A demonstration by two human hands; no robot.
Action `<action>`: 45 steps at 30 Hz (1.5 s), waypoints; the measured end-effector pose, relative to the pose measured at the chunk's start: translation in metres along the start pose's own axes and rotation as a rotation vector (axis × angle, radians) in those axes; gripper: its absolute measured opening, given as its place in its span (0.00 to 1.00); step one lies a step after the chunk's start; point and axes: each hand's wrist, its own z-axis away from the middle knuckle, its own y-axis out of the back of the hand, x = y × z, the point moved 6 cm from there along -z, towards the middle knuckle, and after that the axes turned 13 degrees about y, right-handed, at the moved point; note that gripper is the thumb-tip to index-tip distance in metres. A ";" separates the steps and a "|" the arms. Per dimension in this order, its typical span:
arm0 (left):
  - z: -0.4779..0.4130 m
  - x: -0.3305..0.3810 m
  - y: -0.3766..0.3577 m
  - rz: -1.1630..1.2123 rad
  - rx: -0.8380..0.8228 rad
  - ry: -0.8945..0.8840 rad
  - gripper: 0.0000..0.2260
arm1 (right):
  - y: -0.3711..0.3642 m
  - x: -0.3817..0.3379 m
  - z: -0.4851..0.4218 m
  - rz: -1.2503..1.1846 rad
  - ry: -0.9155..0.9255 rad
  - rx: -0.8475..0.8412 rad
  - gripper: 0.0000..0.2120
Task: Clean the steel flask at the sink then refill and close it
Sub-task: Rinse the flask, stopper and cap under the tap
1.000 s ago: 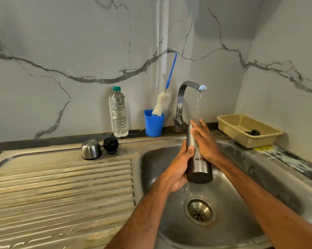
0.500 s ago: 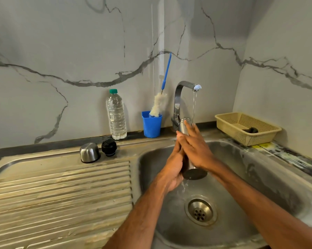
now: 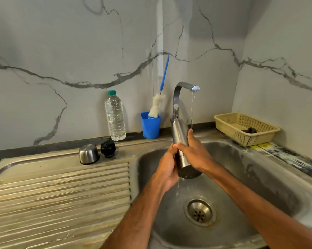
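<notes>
1. Rinsing was the step in hand, by my reading. The steel flask (image 3: 180, 141) was held over the sink (image 3: 250, 177) basin, tilted, neck toward the far wall and base toward the near side, above and a little beyond the drain (image 3: 199, 212).
2. The left hand (image 3: 166, 166) wrapped the lower body from the left, its grip closed round the flask. The right hand (image 3: 196, 153) lay on the right side, thumb across the front and fingertips pointing up. That grip held the flask too.
3. The tap (image 3: 180, 90) was running. The stream (image 3: 192, 108) fell just right of the neck, onto the right fingertips and not into the mouth. Water ran off the base into the basin.
4. Risk: wet steel under wet palms. A slackened grip would likely let the flask slide base-first into the basin.
5. Risk: with the stream missing the mouth, the inside would go unrinsed unless the flask shifted right.
6. Risk: the steel cap (image 3: 88, 154) and black stopper (image 3: 108, 148) sat on the desk left of the basin, well apart from the flask. A one-handed reach for them could cost control.
7. The brush (image 3: 158, 105) stood in the blue cup (image 3: 150, 127) at the far edge, unused.
</notes>
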 end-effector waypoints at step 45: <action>0.006 0.006 -0.011 -0.086 -0.018 -0.006 0.16 | 0.023 0.006 -0.027 -0.092 0.188 0.127 0.31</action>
